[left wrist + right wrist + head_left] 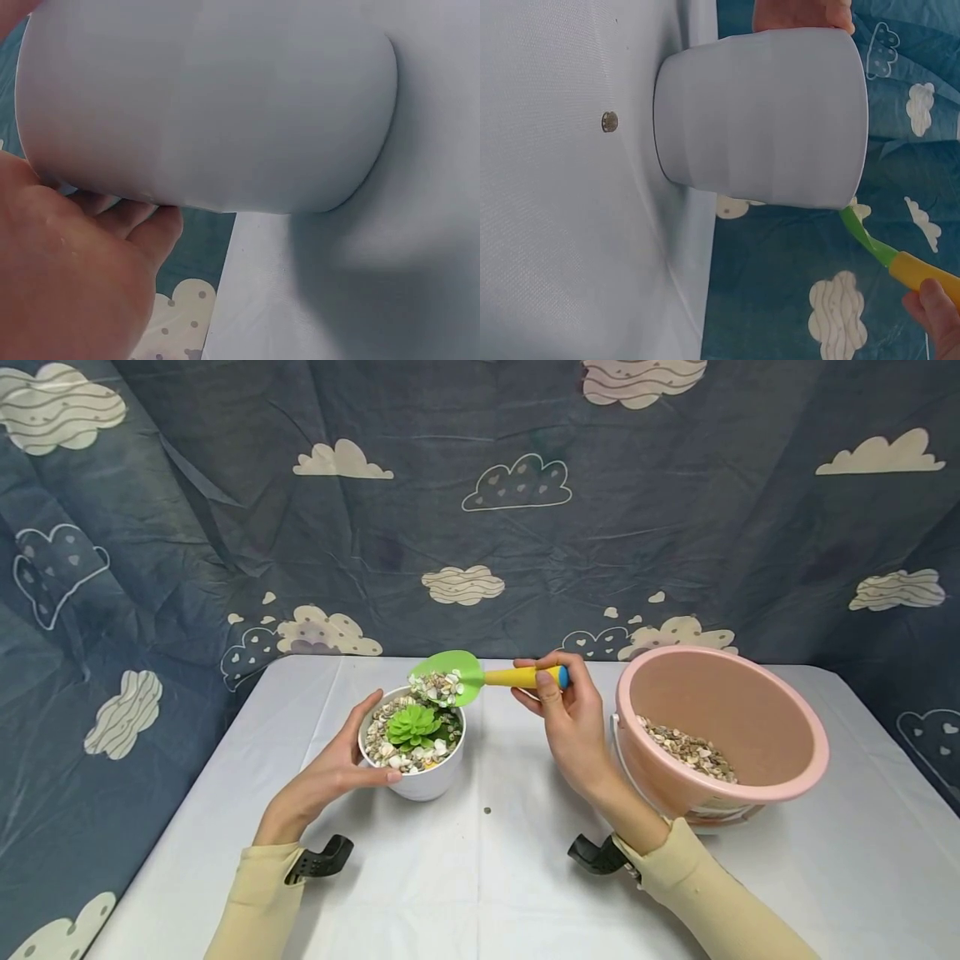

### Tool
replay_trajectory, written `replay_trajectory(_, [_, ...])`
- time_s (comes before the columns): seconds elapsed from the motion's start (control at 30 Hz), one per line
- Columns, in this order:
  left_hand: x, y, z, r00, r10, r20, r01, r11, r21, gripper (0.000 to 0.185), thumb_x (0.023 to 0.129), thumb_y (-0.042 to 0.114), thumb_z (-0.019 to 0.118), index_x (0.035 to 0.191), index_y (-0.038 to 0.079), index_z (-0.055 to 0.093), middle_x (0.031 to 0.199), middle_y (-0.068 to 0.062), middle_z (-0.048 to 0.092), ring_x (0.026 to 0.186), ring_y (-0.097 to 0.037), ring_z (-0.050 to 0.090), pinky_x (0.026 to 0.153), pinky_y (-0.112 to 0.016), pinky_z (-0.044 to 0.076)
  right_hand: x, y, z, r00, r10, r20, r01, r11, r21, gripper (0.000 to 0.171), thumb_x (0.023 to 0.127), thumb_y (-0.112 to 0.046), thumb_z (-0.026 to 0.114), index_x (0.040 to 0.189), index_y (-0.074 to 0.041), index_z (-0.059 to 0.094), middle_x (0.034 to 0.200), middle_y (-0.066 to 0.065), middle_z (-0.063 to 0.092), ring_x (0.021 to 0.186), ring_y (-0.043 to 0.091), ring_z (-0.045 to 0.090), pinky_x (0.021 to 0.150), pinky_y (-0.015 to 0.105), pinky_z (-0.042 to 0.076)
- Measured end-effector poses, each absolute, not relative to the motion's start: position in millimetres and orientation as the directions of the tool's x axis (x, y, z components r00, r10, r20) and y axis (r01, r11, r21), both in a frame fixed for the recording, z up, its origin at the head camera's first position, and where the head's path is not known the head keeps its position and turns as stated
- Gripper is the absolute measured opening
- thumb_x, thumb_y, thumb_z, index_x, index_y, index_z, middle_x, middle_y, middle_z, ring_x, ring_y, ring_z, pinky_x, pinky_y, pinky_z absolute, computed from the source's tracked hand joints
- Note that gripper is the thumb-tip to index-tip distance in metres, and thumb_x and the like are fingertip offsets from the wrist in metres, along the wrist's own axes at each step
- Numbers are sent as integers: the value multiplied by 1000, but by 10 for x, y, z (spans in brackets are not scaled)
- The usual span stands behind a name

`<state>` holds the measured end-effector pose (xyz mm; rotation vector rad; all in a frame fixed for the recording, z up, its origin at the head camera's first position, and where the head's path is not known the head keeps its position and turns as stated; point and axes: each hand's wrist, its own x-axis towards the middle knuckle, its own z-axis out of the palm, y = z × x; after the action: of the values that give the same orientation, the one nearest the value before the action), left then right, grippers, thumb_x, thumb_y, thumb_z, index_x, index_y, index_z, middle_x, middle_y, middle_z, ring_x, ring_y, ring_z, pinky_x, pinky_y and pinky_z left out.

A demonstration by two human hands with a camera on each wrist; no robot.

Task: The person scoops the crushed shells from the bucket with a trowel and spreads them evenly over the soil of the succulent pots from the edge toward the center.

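Note:
My left hand grips a white flowerpot at its left side, thumb along the front of the rim. Inside the pot a green succulent is surrounded by small pebbles. In my right hand is a toy shovel with a yellow handle, blue end and green blade, pinched between thumb and fingers. Its blade carries a heap of pebbles and overlaps the pot's back right rim in the head view. The right wrist view shows the shovel's blade right at the rim.
To the right stands a large pink bucket with more pebbles at its bottom. One loose pebble lies on the white tablecloth. A dark blue cloud-patterned curtain hangs behind the table.

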<state>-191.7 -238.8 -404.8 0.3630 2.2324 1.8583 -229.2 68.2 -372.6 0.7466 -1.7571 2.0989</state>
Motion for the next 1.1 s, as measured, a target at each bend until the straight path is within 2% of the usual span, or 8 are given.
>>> replay_trajectory(0.33, [-1918, -2369, -4048, -962, 274, -10, 62, 255, 965, 112, 73, 19, 85, 158, 29, 14, 162, -7, 5, 145, -30, 8, 114, -58, 8, -2259, 686, -3729, -812, -96, 576, -554, -184, -812, 25, 104, -7, 43, 120, 12, 41, 123, 27, 57, 114, 38, 60, 90, 39, 51])
replay_trajectory(0.5, [-1916, -2362, -4049, -955, 297, -8, 55, 202, 978, 112, 75, 16, 84, 159, 28, 11, 162, -7, 4, 146, -30, 10, 114, -56, 9, -2249, 694, -3735, -820, -88, 566, -547, -175, -819, 26, 104, -7, 44, 121, 12, 40, 123, 26, 57, 113, 37, 61, 90, 39, 51])
replay_trajectory(0.73, [-1907, -2380, -4049, -945, 326, -31, 18, 145, 989, 110, 76, 16, 81, 158, 33, 9, 162, -1, 2, 146, -31, 12, 114, -56, 12, -2241, 690, -3734, -820, -87, 566, -545, -183, -818, 26, 104, -7, 44, 121, 12, 41, 124, 26, 56, 113, 37, 61, 90, 39, 51])
replay_trajectory(1.1, [-1921, -2367, -4060, -950, 312, -3, 43, 141, 989, 109, 76, 12, 81, 158, 28, 11, 162, -7, 7, 146, -29, 12, 115, -54, 11, -2281, 641, -3751, -809, -98, 580, -554, -203, -807, 21, 104, -5, 43, 119, 9, 43, 124, 25, 57, 114, 35, 61, 90, 40, 51])
